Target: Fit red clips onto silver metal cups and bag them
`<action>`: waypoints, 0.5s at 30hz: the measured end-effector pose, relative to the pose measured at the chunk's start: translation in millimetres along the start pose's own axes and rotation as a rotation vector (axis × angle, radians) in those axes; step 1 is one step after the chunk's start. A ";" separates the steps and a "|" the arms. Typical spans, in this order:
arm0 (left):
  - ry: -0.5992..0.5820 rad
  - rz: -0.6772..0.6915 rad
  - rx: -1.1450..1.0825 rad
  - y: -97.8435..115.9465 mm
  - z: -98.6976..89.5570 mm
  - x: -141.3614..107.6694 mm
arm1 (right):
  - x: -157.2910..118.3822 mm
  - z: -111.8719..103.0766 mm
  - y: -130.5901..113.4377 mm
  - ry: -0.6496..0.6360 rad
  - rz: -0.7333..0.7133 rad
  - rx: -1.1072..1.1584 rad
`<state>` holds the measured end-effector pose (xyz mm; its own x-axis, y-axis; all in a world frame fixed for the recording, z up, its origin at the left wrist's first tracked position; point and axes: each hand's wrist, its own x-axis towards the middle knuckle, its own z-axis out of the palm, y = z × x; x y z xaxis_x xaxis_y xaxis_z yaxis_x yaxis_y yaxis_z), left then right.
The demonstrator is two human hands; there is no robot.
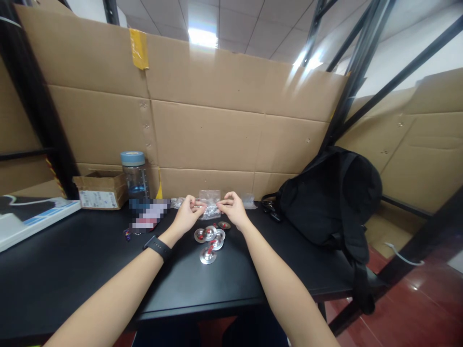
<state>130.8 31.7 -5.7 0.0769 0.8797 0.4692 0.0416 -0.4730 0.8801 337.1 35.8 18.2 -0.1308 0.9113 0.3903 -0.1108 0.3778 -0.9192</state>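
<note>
Clear crinkled plastic bags [210,196] lie at the back of the black table. My left hand [190,212], with a dark watch on its wrist, pinches the left side of the clear plastic. At the plastic's right side, my right hand [233,209] has its thumb and fingertips pressed together on it. Several round silver metal discs [208,255] with red pieces at their centres lie in a loose cluster just in front of the hands, some overlapping. What the plastic holds, if anything, is too small to tell.
A blue-lidded bottle [134,176], an open cardboard box [101,189] and a white power strip [50,217] stand left. A black backpack [325,197] sits right, with keys [273,210] beside it. A cardboard wall [217,135] rises behind the black table [162,299].
</note>
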 end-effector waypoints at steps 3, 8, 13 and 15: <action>-0.036 0.034 0.054 3.9 -1.0 0.5 | 1.0 0.7 1.4 -0.023 -0.008 -0.016; -0.164 0.030 0.121 9.8 -1.9 0.8 | -3.3 -2.0 -2.0 -0.128 0.033 -0.147; -0.252 -0.019 0.087 14.9 -0.8 -3.8 | -8.4 -4.2 -7.0 -0.230 0.074 -0.138; -0.276 -0.061 0.038 17.3 0.5 -5.3 | -8.2 -3.9 -8.0 -0.215 0.064 -0.105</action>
<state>131.7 18.8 6.9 0.3413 0.8626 0.3735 0.0909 -0.4257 0.9003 342.9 25.9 22.2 -0.3417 0.8825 0.3233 0.0062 0.3461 -0.9382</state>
